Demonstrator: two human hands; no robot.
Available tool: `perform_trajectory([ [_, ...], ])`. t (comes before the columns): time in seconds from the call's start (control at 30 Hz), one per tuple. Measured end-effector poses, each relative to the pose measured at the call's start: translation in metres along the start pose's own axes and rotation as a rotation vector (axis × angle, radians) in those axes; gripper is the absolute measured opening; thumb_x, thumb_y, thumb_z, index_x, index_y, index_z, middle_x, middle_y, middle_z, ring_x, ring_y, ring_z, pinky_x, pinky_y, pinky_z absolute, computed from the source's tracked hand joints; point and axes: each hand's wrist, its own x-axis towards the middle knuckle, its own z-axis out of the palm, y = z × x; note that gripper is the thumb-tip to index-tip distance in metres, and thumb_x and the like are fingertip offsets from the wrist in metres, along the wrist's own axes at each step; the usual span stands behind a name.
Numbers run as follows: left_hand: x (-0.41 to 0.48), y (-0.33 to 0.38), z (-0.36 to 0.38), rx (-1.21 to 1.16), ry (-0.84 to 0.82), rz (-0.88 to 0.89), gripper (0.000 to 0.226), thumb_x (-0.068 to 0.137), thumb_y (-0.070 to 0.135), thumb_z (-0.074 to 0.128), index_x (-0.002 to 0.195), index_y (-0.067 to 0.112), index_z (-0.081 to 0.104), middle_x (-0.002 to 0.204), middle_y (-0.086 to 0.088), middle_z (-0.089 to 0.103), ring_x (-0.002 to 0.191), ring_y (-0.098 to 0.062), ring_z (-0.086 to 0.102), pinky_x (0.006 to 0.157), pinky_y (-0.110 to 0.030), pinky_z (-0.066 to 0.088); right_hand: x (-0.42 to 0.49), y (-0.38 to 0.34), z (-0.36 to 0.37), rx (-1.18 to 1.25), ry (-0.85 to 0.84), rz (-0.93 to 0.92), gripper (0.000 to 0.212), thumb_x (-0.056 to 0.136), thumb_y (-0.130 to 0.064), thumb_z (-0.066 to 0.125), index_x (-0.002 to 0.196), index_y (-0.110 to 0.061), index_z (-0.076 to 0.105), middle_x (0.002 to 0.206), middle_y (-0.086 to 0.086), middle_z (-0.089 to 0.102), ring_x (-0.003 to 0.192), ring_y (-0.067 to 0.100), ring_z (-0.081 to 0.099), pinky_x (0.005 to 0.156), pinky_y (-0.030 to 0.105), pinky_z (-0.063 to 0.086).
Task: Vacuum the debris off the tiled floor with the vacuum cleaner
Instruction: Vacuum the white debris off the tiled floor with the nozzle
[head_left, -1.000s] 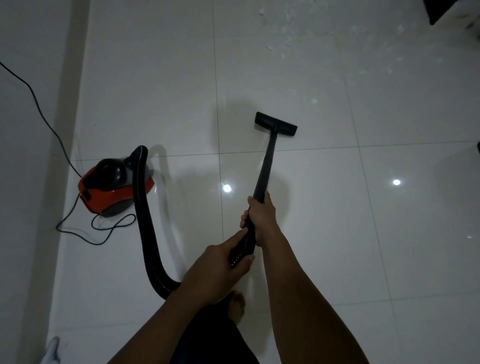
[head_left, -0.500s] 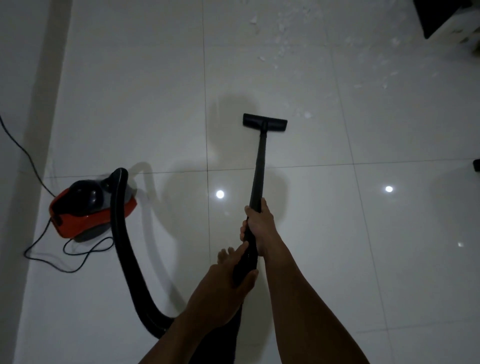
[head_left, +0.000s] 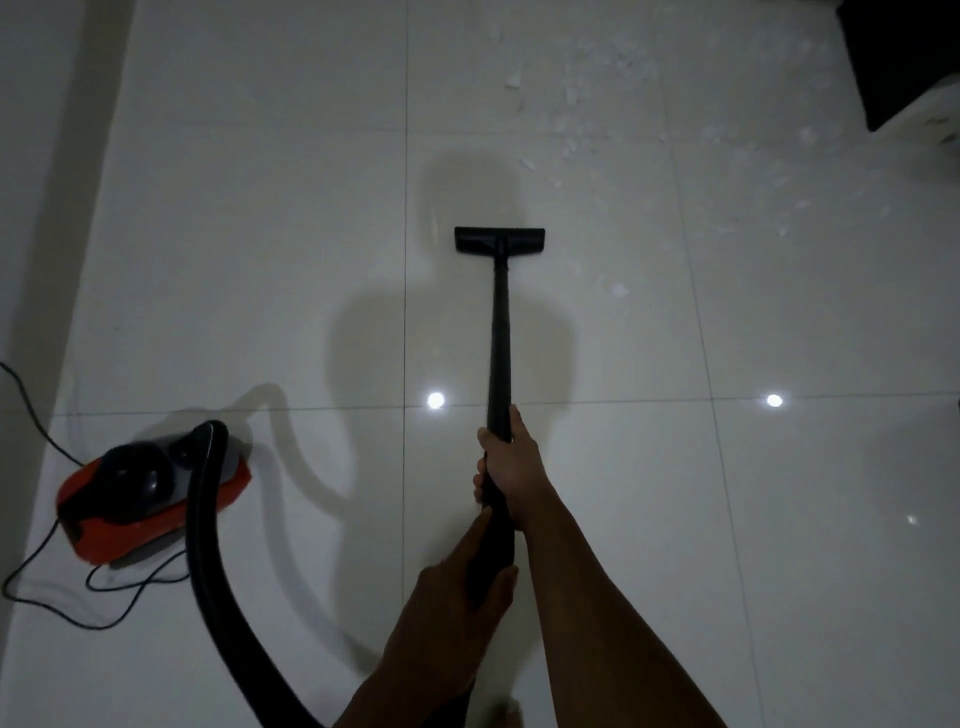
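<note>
Gripping the wand (head_left: 500, 332) with both hands. On the right hand (head_left: 514, 467), sitting higher on the tube, the fingers (head_left: 482, 470) are curling fully round it, fingertips showing on its left edge. Just behind it, the left hand (head_left: 452, 597) is clamping the thicker handle end, fingers wrapped round it. The two hands are sitting very close; can't tell whether they're actually touching.

From the right-hand fingers the wand is running straight ahead and slanting down to the floor. At its far end, well ahead of both hands, the nozzle head (head_left: 500, 241) is sitting crosswise on the tiled floor (head_left: 260, 260).

One pale scrap of debris (head_left: 618, 290) is lying right of the wand, between nozzle and hands, apart from both. More white bits are lying scattered beyond the nozzle, ahead and to the right.

Behind the left hand the hose (head_left: 208, 545) is looping out, arcing left and up into the vacuum cleaner body (head_left: 150, 499), red and black, standing well left of the hands. Left of that body the power cord (head_left: 67, 597) is trailing in loose loops.

Far ahead-right, a dark block (head_left: 904, 57) is showing at the frame corner. Two light reflections (head_left: 435, 400) are glinting on the tiles, one just left of the right hand, one well right.
</note>
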Motion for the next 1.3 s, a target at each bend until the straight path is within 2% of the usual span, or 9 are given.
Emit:
perform_trajectory([
  [0.13,0.027,0.015,-0.01,-0.05,0.025,-0.017,0.06,0.098,0.027,0.059,0.138,0.048,0.02,0.125,0.022,0.052,0.086,0.036,0.047,0.08,0.007,0.036,0.018,-0.029,0.005,-0.015,-0.001,-0.012,0.065,0.107,-0.016,0.054,0.161,-0.039,0.027,0.065,0.008,0.048,0.045,0.015,0.049,0.042,0.026,0.047],
  [0.33,0.058,0.041,-0.026,-0.078,0.04,0.011,0.054,0.099,0.036,0.054,0.137,0.055,0.02,0.128,0.014,0.064,0.097,0.0,0.068,0.075,-0.006,0.048,0.045,-0.065,0.008,-0.039,-0.013,-0.018,0.062,0.107,-0.015,0.055,0.16,-0.035,0.03,0.064,0.007,0.048,0.043,0.013,0.048,0.042,0.026,0.047],
  [0.47,0.082,0.058,-0.037,-0.06,0.06,0.047,0.054,0.101,0.033,0.054,0.138,0.054,0.021,0.138,0.016,0.057,0.113,-0.016,0.064,0.089,-0.012,0.048,0.062,-0.094,0.01,-0.062,-0.028,-0.03,0.061,0.106,-0.015,0.054,0.159,-0.033,0.03,0.064,0.008,0.049,0.041,0.013,0.049,0.041,0.026,0.046],
  [0.57,0.105,0.076,-0.049,-0.055,0.053,0.025,0.055,0.102,0.032,0.052,0.146,0.047,0.023,0.134,0.004,0.063,0.107,0.003,0.063,0.079,-0.002,0.047,0.074,-0.12,0.013,-0.082,-0.033,-0.026,0.066,0.106,-0.018,0.055,0.162,-0.035,0.025,0.069,0.009,0.052,0.045,0.014,0.051,0.041,0.025,0.046],
  [0.7,0.136,0.112,-0.062,-0.087,0.037,0.008,0.053,0.103,0.027,0.05,0.147,0.042,0.024,0.114,-0.007,0.069,0.069,0.022,0.059,0.052,-0.007,0.046,0.098,-0.157,0.011,-0.085,-0.037,0.003,0.068,0.106,-0.019,0.055,0.163,-0.036,0.022,0.076,0.011,0.054,0.049,0.016,0.052,0.04,0.024,0.046],
  [0.83,0.172,0.138,-0.058,-0.092,0.034,-0.029,0.054,0.102,0.032,0.05,0.143,0.052,0.021,0.114,-0.001,0.067,0.079,0.02,0.055,0.051,-0.008,0.046,0.126,-0.19,0.0,-0.086,-0.052,0.002,0.067,0.106,-0.019,0.054,0.163,-0.036,0.022,0.078,0.01,0.054,0.049,0.015,0.052,0.041,0.025,0.046],
  [0.97,0.21,0.169,-0.053,-0.06,0.076,-0.121,0.061,0.1,0.032,0.055,0.153,0.039,0.026,0.129,0.0,0.066,0.099,-0.02,0.068,0.065,-0.013,0.054,0.151,-0.226,-0.013,-0.116,-0.081,-0.009,0.067,0.106,-0.021,0.054,0.163,-0.036,0.022,0.086,0.01,0.056,0.049,0.014,0.054,0.043,0.026,0.048],
  [1.1,0.241,0.202,-0.059,-0.069,0.103,-0.092,0.059,0.099,0.023,0.057,0.151,0.033,0.033,0.119,-0.003,0.071,0.07,0.015,0.064,0.057,-0.007,0.047,0.171,-0.266,-0.02,-0.125,-0.098,-0.027,0.067,0.106,-0.02,0.054,0.162,-0.036,0.022,0.078,0.01,0.055,0.047,0.014,0.054,0.042,0.025,0.047],
  [1.3,0.287,0.245,-0.069,-0.094,0.134,-0.067,0.05,0.099,0.019,0.056,0.148,0.023,0.041,0.083,0.006,0.066,0.054,0.014,0.057,0.061,-0.015,0.049,0.201,-0.316,-0.027,-0.128,-0.113,-0.021,0.069,0.105,-0.02,0.054,0.163,-0.04,0.022,0.082,0.01,0.056,0.048,0.015,0.054,0.043,0.025,0.048],
])
